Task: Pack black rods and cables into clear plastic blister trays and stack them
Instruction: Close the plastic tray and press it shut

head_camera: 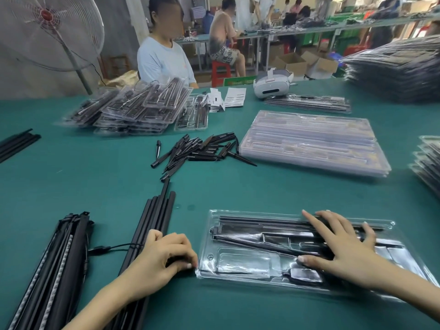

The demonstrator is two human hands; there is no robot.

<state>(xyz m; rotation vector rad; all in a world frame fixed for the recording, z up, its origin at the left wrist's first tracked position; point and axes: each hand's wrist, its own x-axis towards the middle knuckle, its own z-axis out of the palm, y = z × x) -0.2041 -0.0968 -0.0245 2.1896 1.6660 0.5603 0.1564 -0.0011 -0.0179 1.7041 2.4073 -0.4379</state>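
- Fingers of the right hand (342,244) lie straight and spread on the tray, pressing the black parts down so they sit in their slots; fingers of the left hand (164,253) are curled, fingertips at the tray's left edge, and it looks like they pinch something dark, though this is hard to tell.
- Green tabletop (95,167) carries everything, so each pile is close enough to reach.
- Big heap of packed trays (402,70) sits at the far right corner, out of the way because it is done.
- Pile of empty clear trays (312,141) waits in the middle right, ready to be taken next.
- Another pile of filled trays (133,110) lies at the far left side, near a person sitting there.
- Clear blister tray (238,263) being packed lies at the near edge, right in front of the worker, with a black rod (250,242) lying slanted across it, not yet pushed in flat.
- Long black rods (152,215) lie in a bundle just left of the tray, under the left wrist, handy to grab.
- Short black pointed pieces (197,151) lie in a loose heap in the middle.
- Thin cable (112,248) crosses the long rods near the left hand.
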